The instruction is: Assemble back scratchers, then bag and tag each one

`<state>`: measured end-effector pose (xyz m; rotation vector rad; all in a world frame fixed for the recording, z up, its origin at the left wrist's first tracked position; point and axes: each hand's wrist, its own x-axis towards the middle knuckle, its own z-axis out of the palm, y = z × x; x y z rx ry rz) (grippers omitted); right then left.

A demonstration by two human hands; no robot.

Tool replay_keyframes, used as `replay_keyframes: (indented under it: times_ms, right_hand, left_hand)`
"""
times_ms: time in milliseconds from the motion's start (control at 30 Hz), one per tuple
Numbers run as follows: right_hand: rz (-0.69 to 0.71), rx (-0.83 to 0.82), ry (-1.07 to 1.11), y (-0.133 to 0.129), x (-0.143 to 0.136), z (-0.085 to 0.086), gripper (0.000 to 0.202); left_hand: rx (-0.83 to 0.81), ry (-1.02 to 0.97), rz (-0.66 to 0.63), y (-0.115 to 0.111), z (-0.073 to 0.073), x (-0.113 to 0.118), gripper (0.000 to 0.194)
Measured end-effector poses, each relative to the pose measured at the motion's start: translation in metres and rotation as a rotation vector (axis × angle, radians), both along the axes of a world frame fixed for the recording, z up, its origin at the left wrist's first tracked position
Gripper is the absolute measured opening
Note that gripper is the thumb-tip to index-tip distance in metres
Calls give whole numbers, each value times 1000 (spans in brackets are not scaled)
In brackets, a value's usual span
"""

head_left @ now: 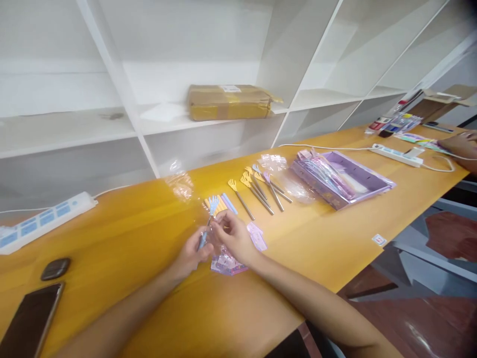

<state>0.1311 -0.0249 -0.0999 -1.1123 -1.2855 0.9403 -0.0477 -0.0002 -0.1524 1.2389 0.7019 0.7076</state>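
A blue back scratcher (213, 205) with a small hand-shaped head stands up between my hands, its metal rod partly hidden by my fingers. My left hand (193, 252) is closed round its blue handle, with clear plastic film about it. Fingers pinched, my right hand (236, 236) is at the rod and film; what exactly it grips is hard to make out. Beneath it lie printed plastic packets (228, 263) and a pink card (257, 235). Just beyond are orange and purple handle tubes (219, 203) and several yellow, blue and purple scratcher heads on metal rods (259, 188).
A purple box (372, 188) holding packaged pieces stands to the right, beside clear bags (276, 163). Power strips (46, 221) lie at both sides. A phone (32, 320) and black case (55, 269) are at left. Another person's hand (460, 146) is far right.
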Motion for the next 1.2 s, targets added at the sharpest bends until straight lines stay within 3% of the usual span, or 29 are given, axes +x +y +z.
replay_keyframes:
  times_ms: [133, 233, 400, 467, 567, 667, 767, 833, 967, 1067, 1200]
  right_hand:
    - [98, -27, 111, -3, 4, -15, 34]
    - [125, -100, 148, 0, 12, -22, 40]
    - [194, -102, -4, 6, 10, -26, 39]
    - [177, -108, 22, 8, 14, -26, 40]
    - [52, -36, 177, 14, 31, -19, 36]
    - [-122, 85, 260, 19, 54, -9, 38]
    - [-158, 81, 59, 20, 72, 1, 41]
    - [-46, 90, -213, 18, 77, 5, 41]
    - [243, 130, -691, 12, 73, 5, 38]
    - [262, 86, -888, 11, 67, 0, 37]
    - [249, 33, -951, 15, 66, -6, 38]
  left_hand:
    - [74, 103, 102, -3, 0, 4, 33]
    - [134, 101, 34, 2, 7, 4, 32]
    - [311, 158, -98, 5, 13, 4, 27]
    - [328, 141, -88, 6, 12, 4, 23]
    - [257, 22, 95, 11, 8, 4, 21]
    - [67, -101, 353, 21, 4, 6, 25]
    - [-70, -197, 553, 29, 4, 8, 30]
    - [-110, -261, 613, 33, 4, 8, 31]
    - [-154, -344, 608, 37, 5, 6, 27]
    - [-191, -379, 571, 40, 5, 4, 25]
    - [-245, -408, 548, 45, 7, 2, 23]
